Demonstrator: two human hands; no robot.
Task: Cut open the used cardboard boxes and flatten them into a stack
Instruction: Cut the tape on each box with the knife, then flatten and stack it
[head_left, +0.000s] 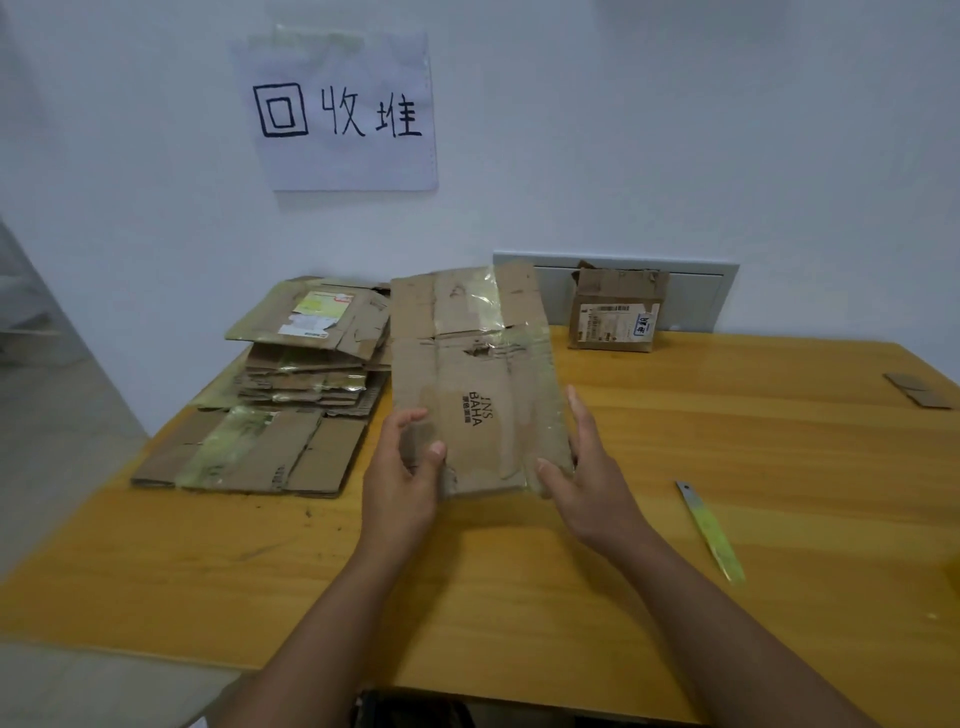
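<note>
**Flattened carton held above a wooden surface**

Pale, smooth wall is seen behind a yellow-brown wooden surface (519, 571) with visible grain and a few dark scuffs. One white paper sign (340, 111) is taped to the wall, with three handwritten black characters, 回收堆.

One flattened cardboard box (475, 379) is held upright and tilted over the middle of the surface. Its brown board is creased, torn in small spots and crossed by glossy clear tape; "BAHA" and part of a second printed word are read sideways near its lower half. The left hand (402, 478) grips its lower left edge, with the thumb on the front face and the fingers curled behind. The right hand (582, 467) is laid against the lower right edge, its fingers nearly straight along the board and the thumb at the bottom corner.

At the left, a stack of flattened boxes (306, 364) is seen, several layers deep; the exact count cannot be told. A white and yellow shipping label is carried on its top sheet, the print too small to read. One wide flattened sheet with tape lies at the bottom.

One small unflattened box (615, 309) stands against the wall at the far right, with a barcode label. One slim knife (709, 527), with a grey blade and yellowish handle, lies to the right of the hands. One small cardboard scrap (917, 389) lies at the right edge.
</note>
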